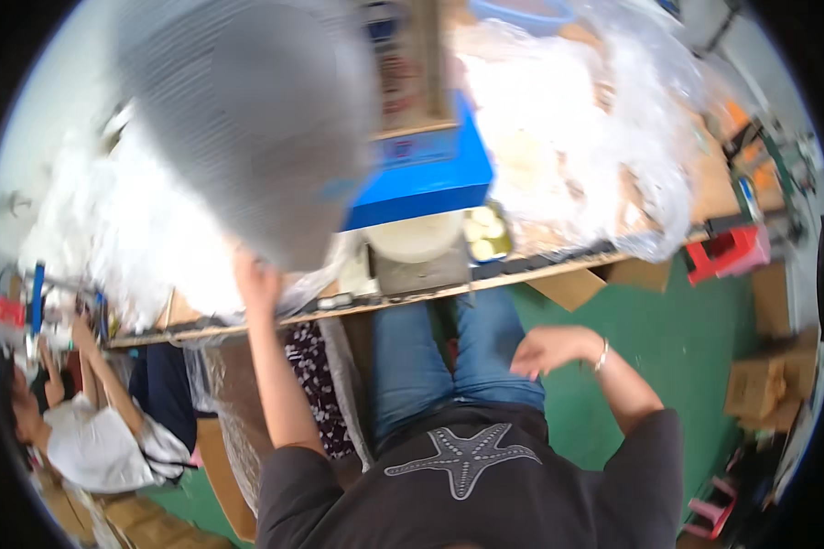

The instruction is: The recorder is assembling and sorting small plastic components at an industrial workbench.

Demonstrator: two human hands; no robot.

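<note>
My left hand (pixel 259 285) reaches over the table's front edge, next to clear plastic and the lower end of a large grey ribbed object (pixel 247 119). That object is blurred and close to the view, and its kind does not show. The fingers are smeared and partly hidden, so I cannot tell whether they grip anything. Right of it stands a machine with a bright blue housing (pixel 426 188) above a pale round part (pixel 417 238). Above my right thigh, my right hand (pixel 558 349) hangs with fingers loosely bent and apart, nothing visible in it.
White, overexposed plastic bags (pixel 650 137) cover both sides of the wooden table. A small tray of pale round pieces (pixel 488 233) sits right of the machine. A red stool (pixel 728 254) and cardboard boxes (pixel 755 389) are at the right. A co-worker in a white shirt (pixel 101 453) is at far left.
</note>
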